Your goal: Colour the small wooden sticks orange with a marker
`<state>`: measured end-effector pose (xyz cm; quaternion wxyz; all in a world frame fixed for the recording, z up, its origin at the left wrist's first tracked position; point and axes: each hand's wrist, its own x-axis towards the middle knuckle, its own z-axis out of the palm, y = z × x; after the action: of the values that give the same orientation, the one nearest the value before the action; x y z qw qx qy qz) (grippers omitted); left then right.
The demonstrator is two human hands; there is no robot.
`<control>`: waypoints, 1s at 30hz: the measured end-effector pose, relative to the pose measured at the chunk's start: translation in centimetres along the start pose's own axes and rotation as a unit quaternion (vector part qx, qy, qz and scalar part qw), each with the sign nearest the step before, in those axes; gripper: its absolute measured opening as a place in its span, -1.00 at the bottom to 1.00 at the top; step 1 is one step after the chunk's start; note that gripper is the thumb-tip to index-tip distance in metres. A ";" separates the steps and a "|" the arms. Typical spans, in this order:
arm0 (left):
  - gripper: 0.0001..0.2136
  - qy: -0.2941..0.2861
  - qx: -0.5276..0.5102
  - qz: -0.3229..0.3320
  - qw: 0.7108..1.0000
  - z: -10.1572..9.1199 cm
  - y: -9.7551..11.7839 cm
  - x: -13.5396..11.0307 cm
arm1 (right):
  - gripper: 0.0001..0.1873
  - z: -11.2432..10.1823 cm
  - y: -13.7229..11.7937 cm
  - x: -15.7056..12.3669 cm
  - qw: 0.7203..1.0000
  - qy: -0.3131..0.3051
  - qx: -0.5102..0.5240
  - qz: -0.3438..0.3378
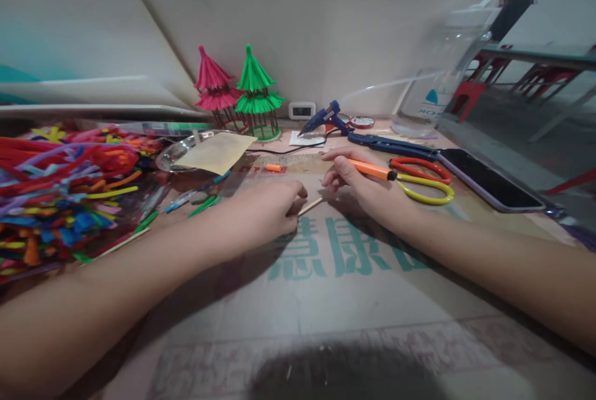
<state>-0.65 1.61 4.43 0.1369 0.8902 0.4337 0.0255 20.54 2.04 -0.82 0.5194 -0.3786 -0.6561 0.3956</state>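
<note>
My left hand [279, 206] is closed in a pinch on a thin wooden stick [310, 205] low over the printed board. The stick's free end points up and right toward my right hand [349, 179]. An orange marker [370, 169] lies through the grip of that hand, its dark end sticking out to the right. The marker's other end is hidden behind my fingers. I cannot tell whether the right fingertips touch the stick. A short orange cap [274, 168] lies on the board beyond my left hand.
Pipe cleaners [69, 201] heap up at left beside a metal dish [177, 154]. Red and green pagoda models [258, 95] stand at the back near a blue glue gun [323, 119]. Scissors [426, 189], blue pliers [395, 144], a phone [491, 179] and a large bottle [426, 89] are at right.
</note>
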 end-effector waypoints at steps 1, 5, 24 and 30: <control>-0.82 -0.020 -0.044 0.002 0.999 -0.4 -0.3 0.2 | -0.63 0.0 0.1 0.1 1.000 0.010 0.008 -0.009; -0.90 -0.042 -0.382 -0.030 0.923 -2.4 -1.1 1.0 | -0.66 -0.2 0.2 0.1 1.000 0.017 0.005 -0.021; -0.72 0.173 -0.571 0.070 0.800 -8.1 -1.0 -2.7 | -0.67 0.8 0.3 -0.3 0.994 -0.047 -0.094 0.012; -0.70 0.182 -0.512 0.029 0.839 -7.9 -1.0 -2.8 | -0.69 0.9 -0.2 -0.4 0.993 -0.056 -0.106 0.005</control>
<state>-4.50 1.77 11.95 0.4913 0.6844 0.3501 0.4094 19.75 1.52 -0.92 0.4366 -0.4119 -0.7205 0.3473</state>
